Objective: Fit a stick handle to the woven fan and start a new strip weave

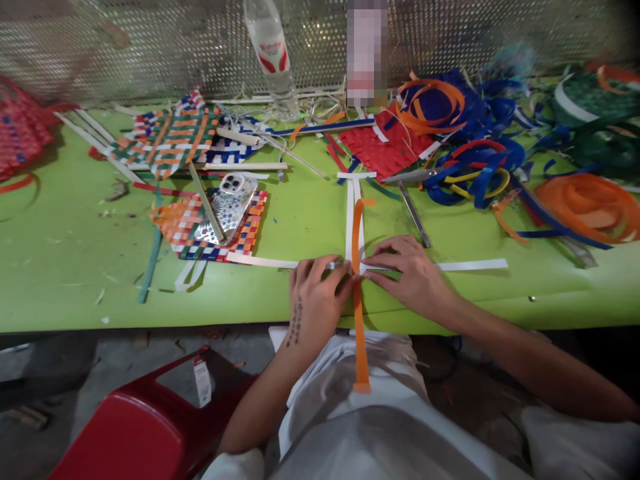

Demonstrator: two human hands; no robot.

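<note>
Close to the table's front edge, my left hand and my right hand meet over a cross of flat strips. A white strip runs sideways beneath both hands, and each hand pinches it near the crossing. Two white strips stretch away from me, side by side. An orange strip passes between my fingertips; its near end hangs over the table edge towards my lap, and its far end curls up. My fingers partly cover the crossing, so how the strips interlace there cannot be made out.
On the left, a phone and a wooden stick rest on a checked woven piece. Scissors and a slim metal tool lie beyond my right hand. Orange coils sit right; a bottle stands behind. A red stool is below.
</note>
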